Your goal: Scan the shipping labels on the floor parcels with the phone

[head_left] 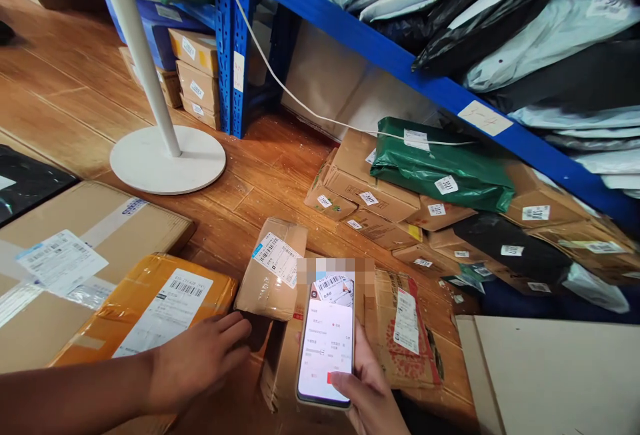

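— Why is the right hand [370, 391] gripping the phone [326, 341] upright over the small brown parcel [273, 268]?

— Its screen is showing a barcode label. The left hand [200, 358], fingers loosely spread and holding nothing, is resting against the yellow-taped parcel [150, 308].

— Anything crowding them?

— Boxes and a green bag [440, 165] are piling under the blue shelf [400, 61]; a white lamp base [167, 158] is standing nearby.
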`<state>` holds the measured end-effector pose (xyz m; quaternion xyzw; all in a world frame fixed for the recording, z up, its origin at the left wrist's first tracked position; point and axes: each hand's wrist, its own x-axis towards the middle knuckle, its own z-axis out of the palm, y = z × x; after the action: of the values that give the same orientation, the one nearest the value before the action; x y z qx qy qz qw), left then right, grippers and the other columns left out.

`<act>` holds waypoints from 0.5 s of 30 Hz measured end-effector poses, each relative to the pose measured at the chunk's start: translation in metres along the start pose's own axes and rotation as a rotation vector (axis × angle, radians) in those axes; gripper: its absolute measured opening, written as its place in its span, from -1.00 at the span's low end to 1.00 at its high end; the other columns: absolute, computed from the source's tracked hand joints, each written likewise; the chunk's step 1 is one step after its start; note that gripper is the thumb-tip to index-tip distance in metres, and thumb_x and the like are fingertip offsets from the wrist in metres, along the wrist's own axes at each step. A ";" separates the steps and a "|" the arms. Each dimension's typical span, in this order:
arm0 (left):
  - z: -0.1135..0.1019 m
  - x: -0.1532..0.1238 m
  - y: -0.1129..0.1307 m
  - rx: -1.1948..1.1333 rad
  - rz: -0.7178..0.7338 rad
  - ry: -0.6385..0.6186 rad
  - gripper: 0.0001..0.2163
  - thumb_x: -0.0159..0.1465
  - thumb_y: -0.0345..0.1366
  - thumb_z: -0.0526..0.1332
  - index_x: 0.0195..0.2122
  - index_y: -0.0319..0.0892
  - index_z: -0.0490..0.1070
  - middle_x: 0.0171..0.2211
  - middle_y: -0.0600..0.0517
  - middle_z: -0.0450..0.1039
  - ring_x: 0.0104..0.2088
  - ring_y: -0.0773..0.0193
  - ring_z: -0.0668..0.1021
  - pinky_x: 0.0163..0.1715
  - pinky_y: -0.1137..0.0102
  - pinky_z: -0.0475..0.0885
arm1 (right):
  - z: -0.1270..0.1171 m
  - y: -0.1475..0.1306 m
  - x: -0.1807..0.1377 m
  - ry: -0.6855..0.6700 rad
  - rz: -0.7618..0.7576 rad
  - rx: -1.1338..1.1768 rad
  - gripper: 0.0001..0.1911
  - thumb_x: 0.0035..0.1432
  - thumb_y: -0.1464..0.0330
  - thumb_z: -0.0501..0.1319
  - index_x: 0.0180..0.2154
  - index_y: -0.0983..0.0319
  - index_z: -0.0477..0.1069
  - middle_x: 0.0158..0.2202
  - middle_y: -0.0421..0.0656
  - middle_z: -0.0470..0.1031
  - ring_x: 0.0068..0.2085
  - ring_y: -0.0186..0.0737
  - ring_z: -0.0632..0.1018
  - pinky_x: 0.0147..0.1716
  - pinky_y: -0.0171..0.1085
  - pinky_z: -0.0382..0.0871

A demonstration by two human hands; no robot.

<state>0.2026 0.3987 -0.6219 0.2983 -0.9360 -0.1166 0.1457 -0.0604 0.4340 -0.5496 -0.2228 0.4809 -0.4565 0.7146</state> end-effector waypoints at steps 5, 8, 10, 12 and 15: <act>0.002 0.013 -0.012 0.067 -0.012 -0.103 -0.71 0.25 -0.32 0.20 0.01 -0.13 0.39 0.07 -0.09 0.40 0.07 0.04 0.43 -0.03 0.24 0.40 | 0.011 -0.003 0.000 0.033 0.040 0.052 0.33 -0.21 0.35 0.49 0.32 0.24 -0.44 0.00 0.03 0.59 0.16 0.04 0.47 0.13 -0.06 0.31; 0.001 0.022 -0.015 0.042 -0.050 -0.275 -0.49 0.27 -0.31 0.18 0.24 -0.27 0.20 0.26 -0.24 0.18 0.24 -0.06 0.28 0.18 0.13 0.30 | 0.014 -0.003 0.001 0.017 0.033 0.057 0.36 -0.19 0.37 0.48 0.31 0.29 -0.54 -0.02 0.07 0.60 0.16 0.04 0.47 0.14 -0.04 0.30; -0.002 0.027 -0.016 0.002 -0.078 -0.407 -0.43 0.26 -0.36 0.16 0.29 -0.32 0.09 0.32 -0.27 0.05 0.30 -0.10 0.17 0.23 0.06 0.23 | 0.014 -0.002 0.001 0.007 0.024 0.055 0.36 -0.18 0.37 0.48 0.31 0.28 -0.54 0.02 0.10 0.57 0.15 0.03 0.47 0.15 -0.04 0.29; -0.006 0.030 -0.015 -0.003 -0.096 -0.510 -0.39 0.23 -0.45 0.14 0.32 -0.33 0.03 0.34 -0.27 -0.02 0.32 -0.10 0.11 0.25 0.03 0.19 | 0.012 0.000 0.002 -0.004 0.017 0.045 0.35 -0.19 0.34 0.50 0.31 0.25 -0.49 0.07 0.11 0.53 0.15 0.05 0.48 0.15 -0.03 0.29; -0.008 0.031 -0.015 0.006 -0.091 -0.556 -0.36 0.21 -0.52 0.12 0.33 -0.34 0.00 0.34 -0.26 -0.06 0.33 -0.08 0.08 0.26 0.04 0.17 | 0.008 0.002 0.003 -0.022 0.001 -0.002 0.32 -0.20 0.26 0.51 0.32 0.21 -0.39 0.13 0.11 0.47 0.17 0.10 0.46 0.15 -0.03 0.30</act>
<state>0.1893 0.3678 -0.6129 0.2969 -0.9261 -0.1976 -0.1231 -0.0521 0.4318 -0.5492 -0.2283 0.4736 -0.4530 0.7200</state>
